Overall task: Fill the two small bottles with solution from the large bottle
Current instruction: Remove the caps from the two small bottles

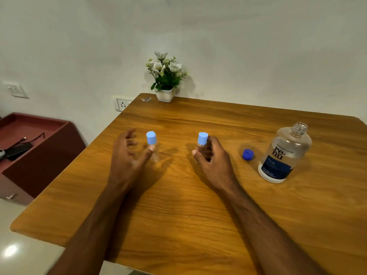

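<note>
Pale walls back a wooden desk (198, 205) with rounded corners. At its far edge stands a white pot of artificial white flowers (165, 80). Near the middle, two small clear plastic bottles with light blue caps stand upright, well apart. The left hand (127, 155) hovers beside the left small bottle (153, 147), fingers spread and loosely bent, thumb tip at the bottle's neck; actual contact cannot be told. The right hand (212, 155) grips the right small bottle (202, 144), fingers curled round its body. Toward the right edge stands the large clear solution bottle with a dark blue label (284, 153), uncapped, its dark blue cap (248, 154) lying just beside it on the desk.
</note>
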